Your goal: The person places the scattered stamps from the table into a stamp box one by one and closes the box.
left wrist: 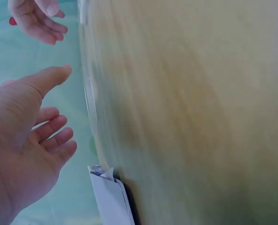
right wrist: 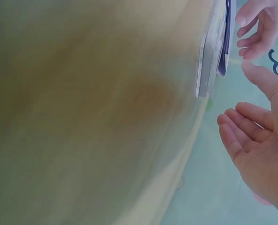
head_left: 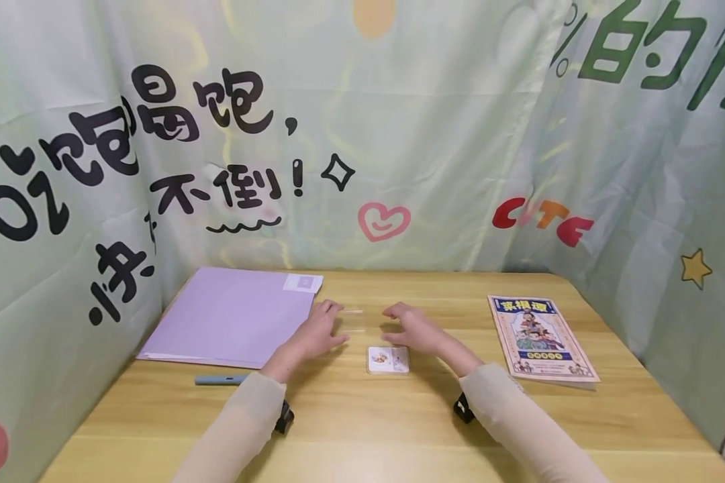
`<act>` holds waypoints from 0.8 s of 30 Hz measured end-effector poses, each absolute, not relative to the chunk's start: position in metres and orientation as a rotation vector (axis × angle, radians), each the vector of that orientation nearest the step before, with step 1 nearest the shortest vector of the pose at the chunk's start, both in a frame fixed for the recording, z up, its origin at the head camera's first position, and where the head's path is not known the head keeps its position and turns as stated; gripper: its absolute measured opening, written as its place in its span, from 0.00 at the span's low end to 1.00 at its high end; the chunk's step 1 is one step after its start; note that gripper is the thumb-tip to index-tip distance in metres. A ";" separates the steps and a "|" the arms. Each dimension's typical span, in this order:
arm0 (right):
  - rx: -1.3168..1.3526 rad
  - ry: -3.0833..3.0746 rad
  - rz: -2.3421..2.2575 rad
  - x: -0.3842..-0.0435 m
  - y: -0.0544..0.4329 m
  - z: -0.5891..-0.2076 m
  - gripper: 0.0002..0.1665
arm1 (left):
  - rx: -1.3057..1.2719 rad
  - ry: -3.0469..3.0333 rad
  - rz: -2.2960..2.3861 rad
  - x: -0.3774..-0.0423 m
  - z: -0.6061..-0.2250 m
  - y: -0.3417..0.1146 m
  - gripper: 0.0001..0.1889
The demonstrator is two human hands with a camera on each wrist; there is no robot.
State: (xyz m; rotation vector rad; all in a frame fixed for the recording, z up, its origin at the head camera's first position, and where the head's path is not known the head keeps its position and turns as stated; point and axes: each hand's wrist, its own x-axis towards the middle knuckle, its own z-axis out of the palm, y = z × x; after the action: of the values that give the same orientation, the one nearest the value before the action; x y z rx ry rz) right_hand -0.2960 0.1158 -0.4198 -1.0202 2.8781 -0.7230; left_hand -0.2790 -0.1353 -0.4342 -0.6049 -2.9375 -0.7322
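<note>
My left hand (head_left: 319, 333) hovers over the table by the right edge of the purple folder (head_left: 229, 315), its fingers loosely bent and holding nothing. Beside its fingertips lies a clear, flat plastic piece (head_left: 353, 321), hard to make out against the wood. Opposite it, my right hand (head_left: 419, 330) holds nothing either, thumb and fingers spread apart. Just below the right hand's thumb is a small picture card in a clear case (head_left: 389, 360), flat on the table. Both wrist views show the left palm (left wrist: 31, 136) and right palm (right wrist: 256, 140) with gaps between thumb and fingers.
A blue pen (head_left: 220, 380) lies along the folder's front edge, partly behind the left sleeve. Toward the right of the wooden table (head_left: 374, 429) sits a pink illustrated booklet (head_left: 540, 335). Printed curtains (head_left: 447, 147) hang behind and at both sides.
</note>
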 end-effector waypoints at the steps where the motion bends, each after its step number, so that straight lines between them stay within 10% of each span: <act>1: -1.037 2.879 -0.711 -0.297 0.114 -0.420 0.34 | -0.596 -2.943 -0.733 -0.279 -0.434 -0.136 0.38; 24: -1.111 2.786 -0.528 -0.329 0.072 -0.429 0.36 | -0.547 -3.078 -0.613 -0.299 -0.444 -0.145 0.35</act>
State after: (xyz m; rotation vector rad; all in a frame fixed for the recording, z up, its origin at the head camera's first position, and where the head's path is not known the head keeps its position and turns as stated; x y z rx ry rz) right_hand -0.3287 0.0721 -0.4295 -1.1111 2.7861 -0.5279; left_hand -0.2988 -0.1447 -0.4435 -0.5469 -3.0778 -0.6135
